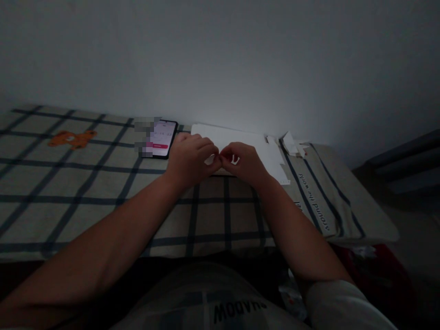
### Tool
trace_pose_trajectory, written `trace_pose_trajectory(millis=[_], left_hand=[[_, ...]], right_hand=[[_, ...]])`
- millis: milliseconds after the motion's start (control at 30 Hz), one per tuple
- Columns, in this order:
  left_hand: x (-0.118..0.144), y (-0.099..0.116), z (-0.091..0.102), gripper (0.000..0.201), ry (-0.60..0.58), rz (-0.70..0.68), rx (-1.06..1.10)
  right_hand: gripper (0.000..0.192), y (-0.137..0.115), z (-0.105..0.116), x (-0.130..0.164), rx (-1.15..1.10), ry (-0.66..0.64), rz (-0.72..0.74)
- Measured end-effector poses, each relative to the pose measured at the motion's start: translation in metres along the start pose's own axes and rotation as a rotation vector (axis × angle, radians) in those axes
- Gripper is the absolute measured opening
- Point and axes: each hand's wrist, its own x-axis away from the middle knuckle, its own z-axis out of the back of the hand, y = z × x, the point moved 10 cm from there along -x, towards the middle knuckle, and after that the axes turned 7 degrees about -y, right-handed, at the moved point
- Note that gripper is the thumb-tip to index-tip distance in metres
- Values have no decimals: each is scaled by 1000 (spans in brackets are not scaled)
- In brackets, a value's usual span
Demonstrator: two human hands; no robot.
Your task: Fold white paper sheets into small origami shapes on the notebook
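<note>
Pretty ragged white sheet of paper (249, 136)

It lay flat on the checked cloth (172, 185), right side notched and kinda torn-looking, tiny marks dotting the near corner. Left hand (192, 158) and right hand (243, 161) were both pinched, fingertips meeting by its near edge, couldn't tell if they had hold of anything

I'm seeing what looks like a home here: checked tablecloth (85, 215), orange animal shape (81, 140) on it, pale wall (220, 59) behind.
</note>
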Motion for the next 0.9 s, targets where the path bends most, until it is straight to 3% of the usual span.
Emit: trace_pose_trajectory(millis=[567,733,900], left_hand=[[0,-15,9,7,59,72,-21],[1,-37,10,10,105,141,79],[0,-36,-2,5,88,126,285]], right_hand=[[12,2,1,-2,-52,37,-6],[9,5,8,0,-101,73,-12],[15,15,14,2,-209,150,-70]])
